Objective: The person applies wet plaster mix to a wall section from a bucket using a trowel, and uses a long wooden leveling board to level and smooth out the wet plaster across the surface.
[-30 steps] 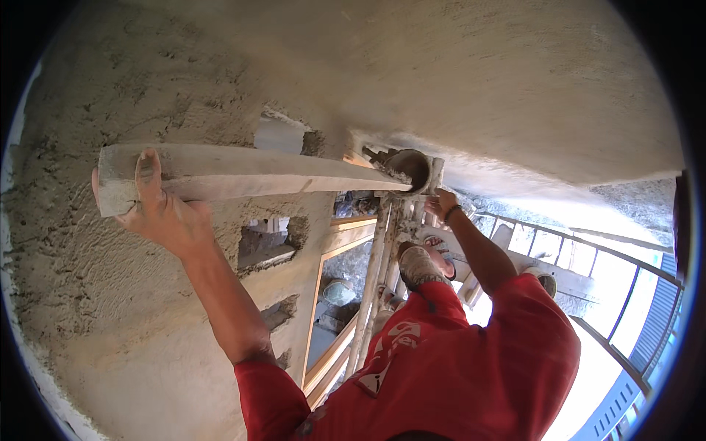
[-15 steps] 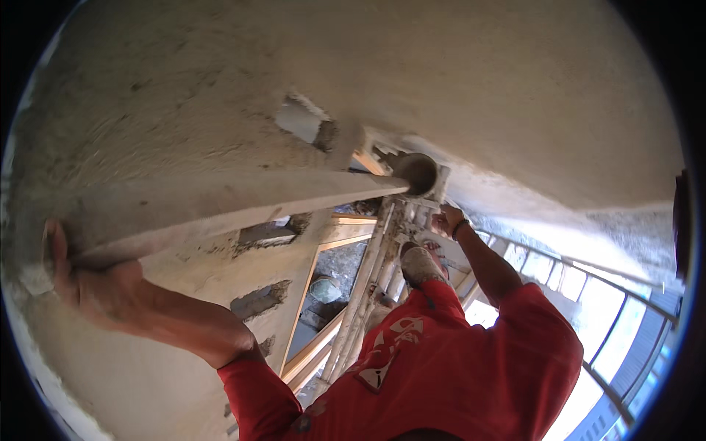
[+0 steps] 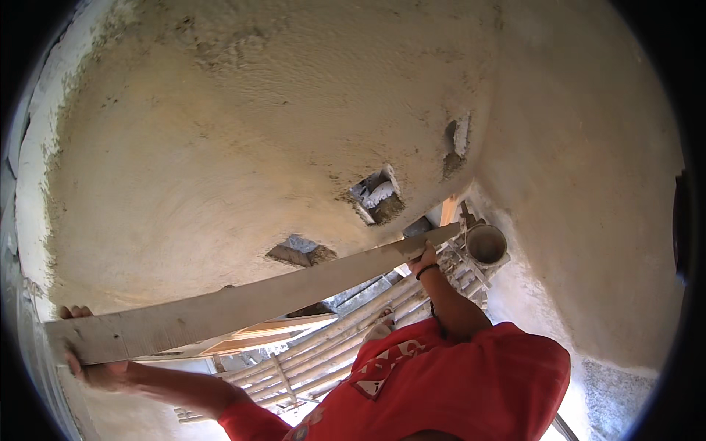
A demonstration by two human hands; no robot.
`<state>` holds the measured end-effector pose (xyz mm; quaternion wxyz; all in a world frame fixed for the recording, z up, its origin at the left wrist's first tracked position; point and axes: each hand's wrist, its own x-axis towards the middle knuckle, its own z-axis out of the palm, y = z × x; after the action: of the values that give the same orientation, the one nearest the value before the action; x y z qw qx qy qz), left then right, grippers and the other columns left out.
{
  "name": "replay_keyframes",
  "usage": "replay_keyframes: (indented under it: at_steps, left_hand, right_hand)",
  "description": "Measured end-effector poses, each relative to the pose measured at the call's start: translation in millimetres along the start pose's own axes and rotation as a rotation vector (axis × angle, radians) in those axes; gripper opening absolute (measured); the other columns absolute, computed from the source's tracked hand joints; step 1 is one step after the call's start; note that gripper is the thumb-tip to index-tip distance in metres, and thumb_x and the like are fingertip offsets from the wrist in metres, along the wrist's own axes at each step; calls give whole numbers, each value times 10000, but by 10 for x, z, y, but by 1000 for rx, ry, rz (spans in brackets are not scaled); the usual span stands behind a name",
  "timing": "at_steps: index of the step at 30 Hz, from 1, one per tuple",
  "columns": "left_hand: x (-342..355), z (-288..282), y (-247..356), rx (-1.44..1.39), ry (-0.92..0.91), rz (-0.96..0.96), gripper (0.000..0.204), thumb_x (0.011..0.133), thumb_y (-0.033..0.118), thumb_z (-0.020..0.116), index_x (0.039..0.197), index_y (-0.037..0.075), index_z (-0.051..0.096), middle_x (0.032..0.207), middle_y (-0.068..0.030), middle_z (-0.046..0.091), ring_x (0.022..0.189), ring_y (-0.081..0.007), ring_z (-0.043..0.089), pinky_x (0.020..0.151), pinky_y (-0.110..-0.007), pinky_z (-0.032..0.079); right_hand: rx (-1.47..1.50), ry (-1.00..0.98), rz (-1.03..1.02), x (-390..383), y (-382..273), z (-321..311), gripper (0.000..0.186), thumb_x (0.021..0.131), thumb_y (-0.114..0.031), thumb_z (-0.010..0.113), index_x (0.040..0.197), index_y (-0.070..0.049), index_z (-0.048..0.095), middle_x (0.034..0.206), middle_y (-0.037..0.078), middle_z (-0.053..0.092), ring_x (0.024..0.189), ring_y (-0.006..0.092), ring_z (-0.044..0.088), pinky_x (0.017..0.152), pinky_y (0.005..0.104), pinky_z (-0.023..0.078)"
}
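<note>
A long, flat straightedge board (image 3: 243,305) stretches across my view, its right end higher than its left, lying along a freshly plastered wall (image 3: 169,191). At its left end my left hand (image 3: 95,373) grips it, with fingertips over the upper edge and the thumb below. Close to the right end, my right hand (image 3: 424,259) is closed around the lower edge. It wears a dark band at the wrist. Whether the board touches the plaster along its whole length I cannot tell.
Rough openings (image 3: 300,251) break the plaster above the board. A round mortar bucket (image 3: 487,244) stands in the corner beyond my right hand. Below me runs a scaffold of bamboo poles (image 3: 323,360). Another plastered wall (image 3: 588,184) rises on the right.
My right hand, earlier apart from the board near the bucket, now grips its right part. My left hand keeps its end. The view has turned, showing more wall above the board.
</note>
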<state>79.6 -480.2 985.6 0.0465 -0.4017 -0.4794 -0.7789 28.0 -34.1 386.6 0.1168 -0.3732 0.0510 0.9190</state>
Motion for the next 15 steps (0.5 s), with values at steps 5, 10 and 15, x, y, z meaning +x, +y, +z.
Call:
replay_keyframes:
  at_steps: [5, 10, 15]
  left_hand:
    - [-918, -1534, -200, 394, 1092, 259, 464, 839, 315, 542, 1169, -6, 487, 1109, -159, 555, 1041, -281, 522, 946, -416, 384]
    - [-1891, -3219, -718, 373, 1447, 110, 429, 846, 314, 596, 1121, -11, 550, 1120, -94, 567, 1004, -219, 540, 879, -339, 434]
    - [-1950, -3818, -1224, 503, 1583, -31, 509, 790, 297, 677, 1115, -58, 511, 1087, -151, 559, 906, -245, 574, 778, -356, 489]
  right_hand:
    - [-166, -128, -33, 130, 299, 452, 377, 900, -410, 436, 1108, -103, 501, 1031, 66, 587, 927, 253, 577, 757, 392, 489]
    - [-258, -140, -137, 473, 529, 1084, 364, 874, -306, 534, 1140, -68, 465, 1134, 116, 520, 1052, 279, 507, 893, 458, 436]
    - [-300, -238, -202, 600, 700, 1654, 377, 856, -305, 553, 1145, -79, 469, 1156, 117, 516, 1059, 293, 508, 883, 477, 428]
